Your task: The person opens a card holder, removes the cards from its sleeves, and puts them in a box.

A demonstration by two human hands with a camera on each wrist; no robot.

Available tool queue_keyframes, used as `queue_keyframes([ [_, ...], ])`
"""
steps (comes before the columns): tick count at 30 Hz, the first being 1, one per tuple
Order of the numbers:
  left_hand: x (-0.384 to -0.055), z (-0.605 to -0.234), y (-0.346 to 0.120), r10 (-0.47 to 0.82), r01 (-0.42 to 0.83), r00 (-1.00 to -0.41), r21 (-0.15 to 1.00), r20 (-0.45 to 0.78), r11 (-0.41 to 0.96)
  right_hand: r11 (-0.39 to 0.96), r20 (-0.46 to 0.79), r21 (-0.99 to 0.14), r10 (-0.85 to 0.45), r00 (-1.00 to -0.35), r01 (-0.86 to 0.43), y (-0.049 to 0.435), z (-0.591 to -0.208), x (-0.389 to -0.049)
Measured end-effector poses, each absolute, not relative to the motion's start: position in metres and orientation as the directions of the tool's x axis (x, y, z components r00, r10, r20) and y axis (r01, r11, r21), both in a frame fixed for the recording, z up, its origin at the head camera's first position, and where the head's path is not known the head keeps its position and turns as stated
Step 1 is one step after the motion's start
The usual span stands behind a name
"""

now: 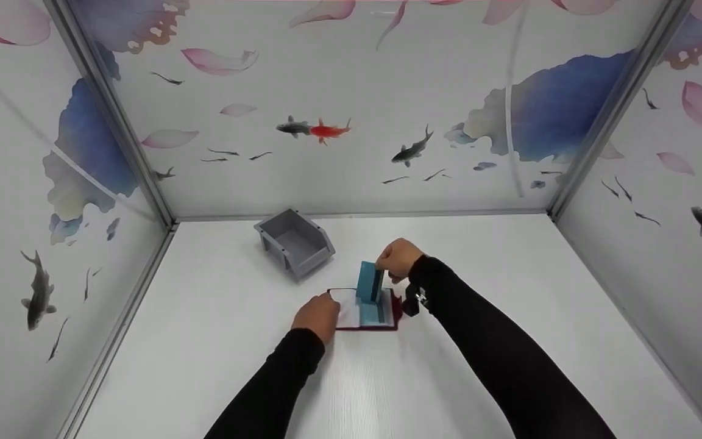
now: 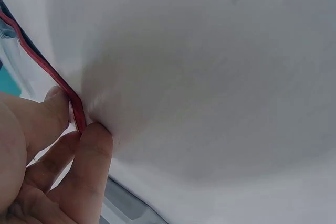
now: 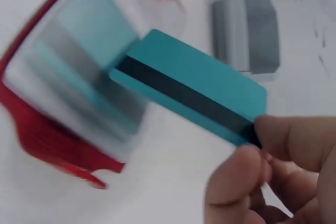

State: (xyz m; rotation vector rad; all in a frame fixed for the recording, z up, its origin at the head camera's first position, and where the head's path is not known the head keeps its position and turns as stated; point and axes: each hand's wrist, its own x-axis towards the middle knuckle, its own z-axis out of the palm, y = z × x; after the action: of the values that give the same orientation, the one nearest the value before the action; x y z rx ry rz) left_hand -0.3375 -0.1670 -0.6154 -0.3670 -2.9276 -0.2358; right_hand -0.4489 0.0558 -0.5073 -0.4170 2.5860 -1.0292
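Note:
A red card holder (image 1: 397, 308) lies spread on the white table, its clear sleeves showing. My left hand (image 1: 316, 318) pinches its left edge between thumb and fingers; the red edge (image 2: 50, 69) runs between them in the left wrist view. My right hand (image 1: 401, 259) pinches one end of a teal card (image 3: 194, 80) with a black stripe and holds it tilted above the right-hand sleeve. Inside that sleeve (image 3: 84, 51) another teal, striped shape shows through the plastic. Whether the card's lower end touches the sleeve, I cannot tell.
Behind the card holder, to the left, stands a grey open bin (image 1: 296, 244). White panels printed with fish and petals (image 1: 351, 177) enclose the table (image 1: 217, 366) at the back and both sides.

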Motion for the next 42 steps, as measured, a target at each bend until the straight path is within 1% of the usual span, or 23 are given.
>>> queue_keyframes([
  [1,-0.331,-0.601,-0.163,0.217,0.244,-0.960,0.149,0.177,0.958,0.681,-0.166,-0.715,-0.382,-0.909,-0.156,0.053,-0.504,-0.449],
  [6,-0.329,-0.599,-0.162,0.185,0.208,-0.973,0.178,0.135,0.962,0.591,-0.101,-0.792,-0.374,-0.922,-0.153,0.029,-0.494,-0.449],
  [9,-0.330,-0.602,-0.161,0.190,0.211,-0.972,0.158,0.141,0.965,0.531,-0.072,-0.833,-0.381,-0.922,-0.154,0.012,-0.493,-0.449],
  [12,-0.335,-0.614,-0.163,0.210,0.239,-0.958,0.136,0.194,0.961,0.483,-0.031,-0.858,-0.393,-0.919,-0.177,-0.007,-0.495,-0.449],
  [16,-0.351,-0.648,-0.169,0.236,0.278,-0.927,0.113,0.292,0.954,0.431,-0.002,-0.882,-0.410,-0.912,-0.191,-0.029,-0.501,-0.449],
  [19,-0.364,-0.674,-0.174,0.245,0.294,-0.904,0.094,0.351,0.951,0.417,-0.001,-0.888,-0.419,-0.908,-0.192,-0.043,-0.506,-0.450],
  [23,-0.358,-0.667,-0.175,0.252,0.303,-0.899,0.092,0.358,0.949,0.455,-0.023,-0.867,-0.442,-0.897,-0.202,-0.057,-0.514,-0.451],
  [24,-0.353,-0.659,-0.175,0.252,0.305,-0.901,0.102,0.352,0.947,0.469,-0.030,-0.858,-0.450,-0.892,-0.208,-0.060,-0.517,-0.451],
  [27,-0.350,-0.655,-0.175,0.248,0.306,-0.899,0.113,0.361,0.945,0.537,-0.075,-0.816,-0.467,-0.881,-0.215,-0.069,-0.525,-0.454],
  [31,-0.362,-0.677,-0.177,0.228,0.288,-0.902,0.116,0.367,0.951,0.621,-0.154,-0.757,-0.474,-0.867,-0.204,-0.079,-0.537,-0.461],
  [34,-0.370,-0.692,-0.179,0.209,0.266,-0.909,0.116,0.360,0.957,0.641,-0.203,-0.745,-0.482,-0.853,-0.185,-0.084,-0.537,-0.464],
  [38,-0.369,-0.694,-0.178,0.212,0.269,-0.906,0.113,0.366,0.956,0.658,-0.233,-0.731,-0.487,-0.842,-0.178,-0.085,-0.530,-0.462],
  [40,-0.365,-0.685,-0.178,0.218,0.278,-0.905,0.119,0.366,0.953,0.669,-0.227,-0.716,-0.493,-0.840,-0.199,-0.084,-0.529,-0.461],
  [42,-0.356,-0.666,-0.177,0.220,0.281,-0.909,0.131,0.354,0.951,0.676,-0.218,-0.701,-0.507,-0.834,-0.228,-0.083,-0.529,-0.462],
])
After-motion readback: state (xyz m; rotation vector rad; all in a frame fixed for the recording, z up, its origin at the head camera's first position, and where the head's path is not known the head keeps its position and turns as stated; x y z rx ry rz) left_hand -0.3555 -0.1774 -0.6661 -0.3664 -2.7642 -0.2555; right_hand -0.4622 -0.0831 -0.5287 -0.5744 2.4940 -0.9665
